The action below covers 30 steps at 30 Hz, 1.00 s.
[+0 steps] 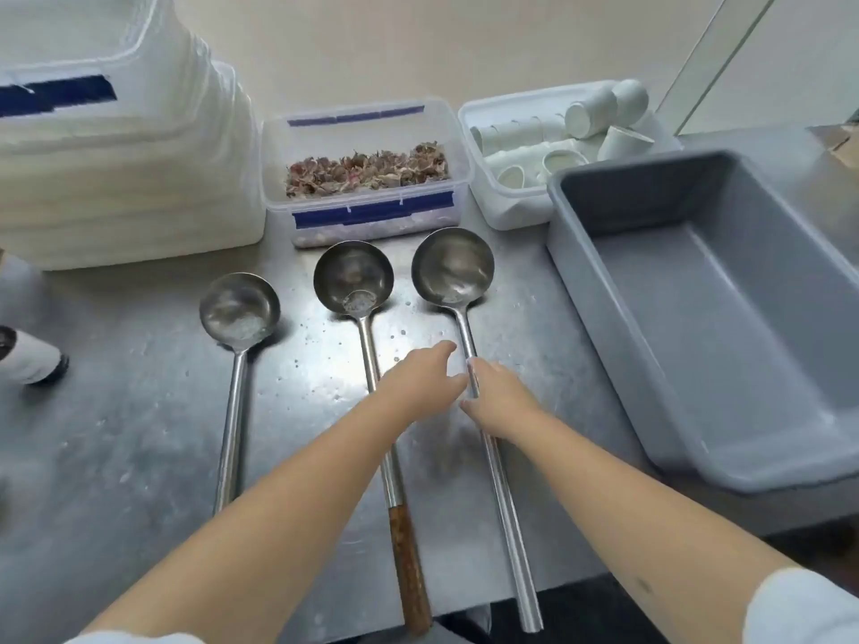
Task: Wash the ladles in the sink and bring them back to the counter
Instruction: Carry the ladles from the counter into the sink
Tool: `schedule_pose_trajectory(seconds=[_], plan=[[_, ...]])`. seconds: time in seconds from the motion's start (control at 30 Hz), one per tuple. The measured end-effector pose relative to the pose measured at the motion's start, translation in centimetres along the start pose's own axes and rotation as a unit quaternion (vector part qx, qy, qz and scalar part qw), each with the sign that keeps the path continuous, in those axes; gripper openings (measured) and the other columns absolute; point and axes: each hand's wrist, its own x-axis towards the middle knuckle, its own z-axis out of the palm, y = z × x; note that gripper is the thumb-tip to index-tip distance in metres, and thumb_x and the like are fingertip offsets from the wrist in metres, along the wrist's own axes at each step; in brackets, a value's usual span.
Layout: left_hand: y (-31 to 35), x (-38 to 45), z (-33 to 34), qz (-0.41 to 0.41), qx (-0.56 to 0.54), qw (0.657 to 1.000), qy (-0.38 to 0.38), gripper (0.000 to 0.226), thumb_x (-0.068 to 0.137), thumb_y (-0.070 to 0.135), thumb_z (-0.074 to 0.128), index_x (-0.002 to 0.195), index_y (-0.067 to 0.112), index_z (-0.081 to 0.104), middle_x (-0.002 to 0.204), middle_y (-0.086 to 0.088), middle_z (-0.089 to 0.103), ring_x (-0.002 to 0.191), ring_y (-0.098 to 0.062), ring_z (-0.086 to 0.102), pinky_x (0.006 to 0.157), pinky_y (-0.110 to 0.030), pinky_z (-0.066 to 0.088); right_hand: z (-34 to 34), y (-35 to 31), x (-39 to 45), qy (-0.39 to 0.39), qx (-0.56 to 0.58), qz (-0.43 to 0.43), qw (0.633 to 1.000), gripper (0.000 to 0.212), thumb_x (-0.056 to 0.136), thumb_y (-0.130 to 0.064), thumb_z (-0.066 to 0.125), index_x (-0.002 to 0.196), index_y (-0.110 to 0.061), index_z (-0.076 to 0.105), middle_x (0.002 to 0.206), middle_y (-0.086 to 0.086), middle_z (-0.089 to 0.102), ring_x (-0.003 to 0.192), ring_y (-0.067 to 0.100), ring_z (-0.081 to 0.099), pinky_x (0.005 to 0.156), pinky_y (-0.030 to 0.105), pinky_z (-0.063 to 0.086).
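Three steel ladles lie side by side on the wet steel counter (116,434), bowls away from me. The left ladle (239,311) lies untouched. The middle ladle (353,278) has a brown wooden handle end, and my left hand (420,381) hovers over its shaft with fingers stretched toward the right ladle. The right ladle (453,267) has a long steel handle reaching past the counter edge. My right hand (499,397) grips that handle about a third of the way down from the bowl.
A grey plastic tub (725,318) stands on the right. Behind the ladles sit a clear box of dried petals (367,174), a box of white paper cups (548,146) and a stack of white containers (121,169). A person's shoe (32,357) shows at the left.
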Motion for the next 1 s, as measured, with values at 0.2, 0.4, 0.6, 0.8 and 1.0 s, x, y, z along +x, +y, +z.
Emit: schedule_pose_trajectory(seconds=[0.2,0.4,0.6,0.8,1.0], plan=[[-0.6,5.6,0.9,-0.054,-0.126,0.990,-0.016,0.051,0.088,0.035,0.055,0.133,0.014,0.043,0.110,-0.008,0.066,0.097,-0.026,0.063,0.084,-0.040,0.052,0.7,0.0,3.4,0.050,0.072,0.075,0.993,0.055,0.089,-0.025,0.055,0.138,-0.033,0.032,0.119,0.005,0.050,0.105,0.029,0.056,0.081,0.041,0.051],[-0.9,10.7,1.3,-0.117,-0.358,0.926,-0.025,0.021,0.084,0.022,0.062,0.088,0.018,0.042,0.080,-0.011,0.054,0.065,-0.024,0.060,0.051,-0.030,0.049,1.4,-0.4,6.1,0.051,0.132,0.131,0.981,0.029,0.088,-0.017,0.051,0.117,-0.018,0.049,0.102,0.010,0.060,0.081,0.027,0.055,0.071,0.035,0.049],[-1.0,11.7,2.3,-0.105,-0.370,0.922,-0.032,0.024,0.088,0.019,0.067,0.081,0.012,0.045,0.083,-0.012,0.057,0.076,-0.031,0.065,0.069,-0.056,0.060,1.9,-0.1,5.7,0.050,0.276,0.136,0.950,0.012,0.095,-0.023,0.045,0.099,-0.024,0.056,0.085,0.002,0.061,0.070,0.023,0.059,0.062,0.035,0.049],[-0.6,10.5,2.9,-0.102,-0.393,0.912,-0.052,0.033,0.089,0.014,0.067,0.071,0.015,0.039,0.080,-0.024,0.063,0.058,-0.023,0.055,0.059,-0.035,0.049,1.3,0.4,3.8,0.032,0.343,0.177,0.922,0.023,0.098,-0.021,0.039,0.100,-0.016,0.061,0.078,0.007,0.059,0.059,0.020,0.053,0.056,0.033,0.044],[-0.3,8.1,3.8,-0.101,-0.426,0.895,-0.089,0.023,0.091,0.009,0.064,0.075,0.008,0.048,0.095,-0.030,0.066,0.061,-0.024,0.056,0.041,-0.021,0.036,0.6,0.5,0.0,0.026,0.403,0.210,0.891,0.024,0.099,-0.016,0.043,0.080,-0.010,0.057,0.073,0.007,0.056,0.049,0.015,0.047,0.044,0.025,0.036]])
